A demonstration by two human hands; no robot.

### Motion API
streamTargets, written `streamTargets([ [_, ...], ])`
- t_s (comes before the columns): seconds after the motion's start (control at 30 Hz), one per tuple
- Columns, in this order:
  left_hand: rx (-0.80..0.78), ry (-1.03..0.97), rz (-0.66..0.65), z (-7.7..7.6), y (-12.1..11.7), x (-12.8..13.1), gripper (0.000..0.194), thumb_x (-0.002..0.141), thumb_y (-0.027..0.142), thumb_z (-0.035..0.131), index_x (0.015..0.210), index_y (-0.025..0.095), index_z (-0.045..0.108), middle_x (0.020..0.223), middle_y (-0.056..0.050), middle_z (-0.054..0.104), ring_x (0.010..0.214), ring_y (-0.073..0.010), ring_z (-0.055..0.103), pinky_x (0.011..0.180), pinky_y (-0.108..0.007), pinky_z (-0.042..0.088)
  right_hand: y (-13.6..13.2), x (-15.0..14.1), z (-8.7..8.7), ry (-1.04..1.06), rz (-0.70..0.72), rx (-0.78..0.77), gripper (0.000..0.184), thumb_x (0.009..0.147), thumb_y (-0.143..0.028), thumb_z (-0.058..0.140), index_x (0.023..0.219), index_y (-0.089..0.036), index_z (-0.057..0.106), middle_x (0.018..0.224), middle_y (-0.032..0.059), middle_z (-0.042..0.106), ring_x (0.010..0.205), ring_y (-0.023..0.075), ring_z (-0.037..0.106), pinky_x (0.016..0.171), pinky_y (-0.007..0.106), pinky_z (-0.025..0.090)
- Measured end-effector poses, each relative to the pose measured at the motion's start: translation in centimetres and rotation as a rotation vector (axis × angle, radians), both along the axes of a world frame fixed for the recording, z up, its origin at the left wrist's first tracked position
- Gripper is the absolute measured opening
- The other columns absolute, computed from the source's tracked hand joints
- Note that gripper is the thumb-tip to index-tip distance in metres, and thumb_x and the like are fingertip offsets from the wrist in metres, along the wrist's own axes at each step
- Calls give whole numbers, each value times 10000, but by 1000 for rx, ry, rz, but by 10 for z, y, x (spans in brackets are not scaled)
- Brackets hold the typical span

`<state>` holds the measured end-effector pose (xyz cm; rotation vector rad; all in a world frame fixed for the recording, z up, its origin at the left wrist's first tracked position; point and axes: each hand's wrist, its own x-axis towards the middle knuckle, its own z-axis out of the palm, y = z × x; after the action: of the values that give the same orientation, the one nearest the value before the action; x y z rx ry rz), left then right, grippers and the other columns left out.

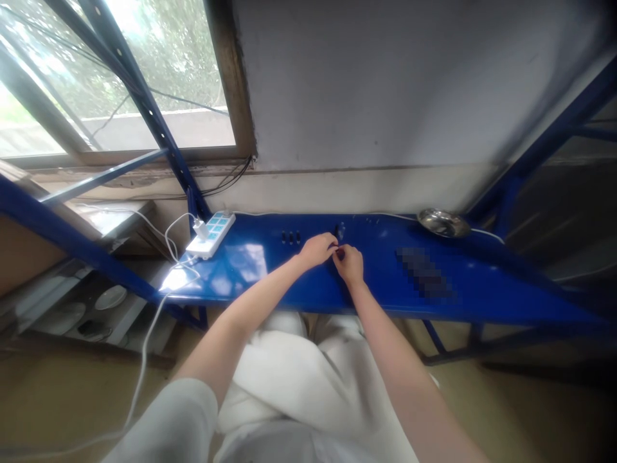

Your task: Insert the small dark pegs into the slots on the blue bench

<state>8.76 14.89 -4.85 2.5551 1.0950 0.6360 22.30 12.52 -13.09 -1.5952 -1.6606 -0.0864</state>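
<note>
My left hand (pixel 317 249) and my right hand (pixel 351 263) meet above the middle of the blue table (pixel 376 283). The fingertips of both are pinched together on a small dark piece (pixel 340 253), too small to name. Just beyond the fingers are a small black part (pixel 336 229) and some small clear pieces (pixel 342 228). To the left of my left hand, three short black parts (pixel 290 238) with pale ends stand or lie in a row.
A white power strip (pixel 212 236) with a plug and cable sits at the table's left end. Back right is a shiny metal bowl (pixel 443 222); nearer lies a blurred dark flat object (pixel 424 273). Tiny clear bits (pixel 371 220) lie near the wall. Blue frame posts (pixel 144 103) rise at the sides.
</note>
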Motion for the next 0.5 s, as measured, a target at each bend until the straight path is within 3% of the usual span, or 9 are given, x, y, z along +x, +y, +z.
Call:
streamTargets([
  [0.17, -20, -18, 9, -7, -1, -1, 195, 826, 212, 481, 964, 188, 616, 990, -56, 611, 840, -155, 586, 775, -278, 471, 0, 0, 0, -2, -1, -11, 135, 788, -280, 467, 743, -177, 540, 724, 68, 616, 682, 198, 510, 669, 305, 349],
  [0.3, -53, -176, 38, -22, -4, -14, 303, 834, 266, 480, 1108, 193, 585, 1023, -59, 627, 793, -135, 592, 770, -271, 476, 0, 0, 1, 6, -1, -18, 130, 794, -280, 466, 754, -177, 533, 721, 66, 607, 690, 200, 517, 674, 315, 368],
  [0.5, -140, -588, 374, -53, -16, -42, 230, 825, 262, 481, 936, 147, 646, 917, -75, 666, 780, -133, 604, 752, -266, 483, -3, -2, 5, 87, -4, -59, 149, 811, -313, 467, 761, -187, 529, 743, 70, 607, 688, 209, 535, 645, 340, 410],
])
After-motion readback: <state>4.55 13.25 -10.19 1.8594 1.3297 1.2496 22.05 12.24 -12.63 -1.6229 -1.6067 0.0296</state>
